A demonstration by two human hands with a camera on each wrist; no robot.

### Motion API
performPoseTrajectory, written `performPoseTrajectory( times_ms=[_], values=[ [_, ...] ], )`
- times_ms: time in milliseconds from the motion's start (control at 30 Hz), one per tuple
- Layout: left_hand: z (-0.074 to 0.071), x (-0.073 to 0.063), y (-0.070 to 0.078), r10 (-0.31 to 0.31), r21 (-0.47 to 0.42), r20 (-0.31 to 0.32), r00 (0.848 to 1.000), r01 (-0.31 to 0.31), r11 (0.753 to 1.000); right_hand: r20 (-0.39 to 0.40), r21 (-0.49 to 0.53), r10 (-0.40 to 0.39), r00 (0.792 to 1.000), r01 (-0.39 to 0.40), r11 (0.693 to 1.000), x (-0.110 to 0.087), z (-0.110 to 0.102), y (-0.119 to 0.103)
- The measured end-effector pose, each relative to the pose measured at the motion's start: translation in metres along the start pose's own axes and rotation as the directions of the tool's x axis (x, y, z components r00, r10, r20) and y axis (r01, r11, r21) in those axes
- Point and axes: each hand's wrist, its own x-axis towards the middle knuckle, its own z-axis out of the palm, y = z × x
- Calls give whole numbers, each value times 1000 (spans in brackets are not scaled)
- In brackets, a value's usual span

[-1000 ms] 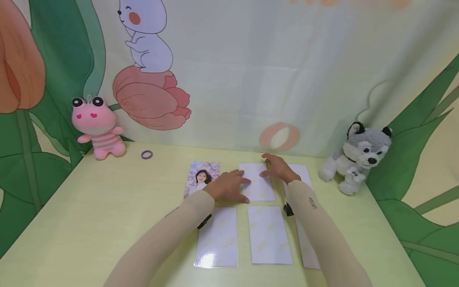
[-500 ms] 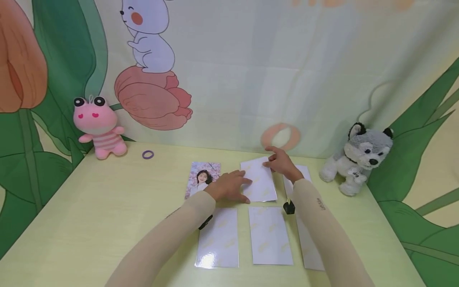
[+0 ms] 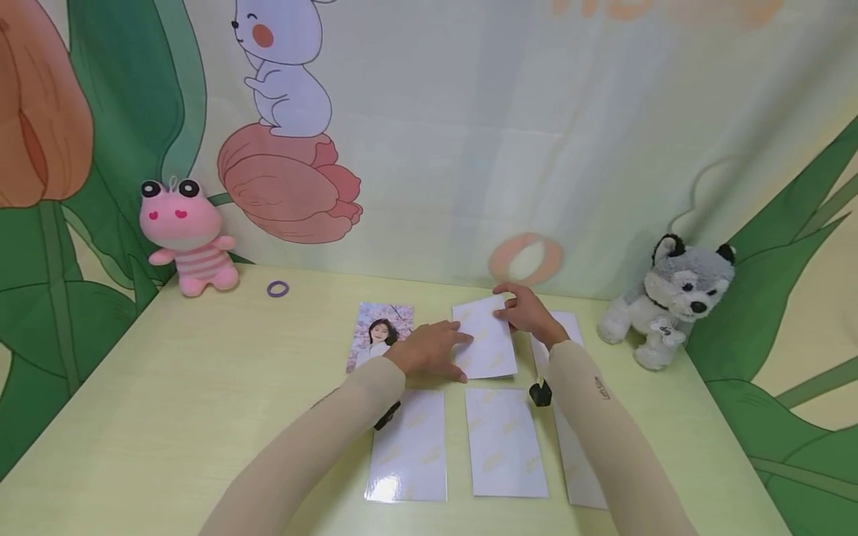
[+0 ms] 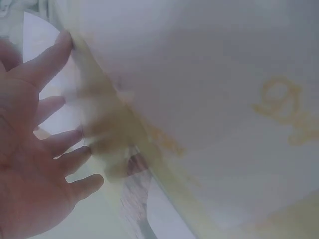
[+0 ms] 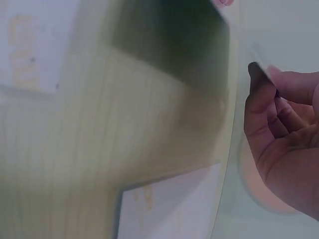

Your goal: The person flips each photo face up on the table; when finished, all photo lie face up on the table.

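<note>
In the head view my right hand (image 3: 529,314) pinches the upper right corner of a white-backed photo print (image 3: 484,344), whose right side is lifted and tilted. The right wrist view shows the thumb and fingers of that hand (image 5: 284,124) closed on the print's thin edge. My left hand (image 3: 429,348) lies at the print's left edge with fingers spread; whether its fingertips press the print is unclear. Left of it, partly covered by hand and sleeve, lies a face-up photo (image 3: 380,332) of a person among pink blossoms.
Nearer me lie two white-backed prints, a left print (image 3: 409,454) and a middle print (image 3: 506,443). More white backs (image 3: 579,461) show beside my right sleeve. A purple ring (image 3: 278,288), a pink frog plush (image 3: 188,238) and a grey husky plush (image 3: 684,294) stand toward the back.
My right hand has taken hold of the print's upper right corner and raised it off the table, tilting the print. My left hand has stayed nearly still.
</note>
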Motion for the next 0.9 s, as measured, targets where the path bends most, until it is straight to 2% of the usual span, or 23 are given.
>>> performPoseTrajectory(
  times_ms=[167,367,467,633,900],
  values=[
    [-1,0,1,4,-53,-10,1000,-5,999,-9,83,-1,1000,1,997,2,-3,3],
    [-5,1,1,87,-70,-83,993,-93,993,-45,231,-37,998,47,972,1,-10,0],
    [-6,1,3,120,-69,-135,984,-130,989,-57,335,-55,997,71,940,-2,-12,-3],
    [-5,1,7,137,-71,-220,966,-156,985,-73,473,-50,996,79,878,-6,-14,-9],
    [-3,3,13,176,-38,-363,915,-204,978,-78,634,-23,997,68,770,-9,-12,-14]
  ],
)
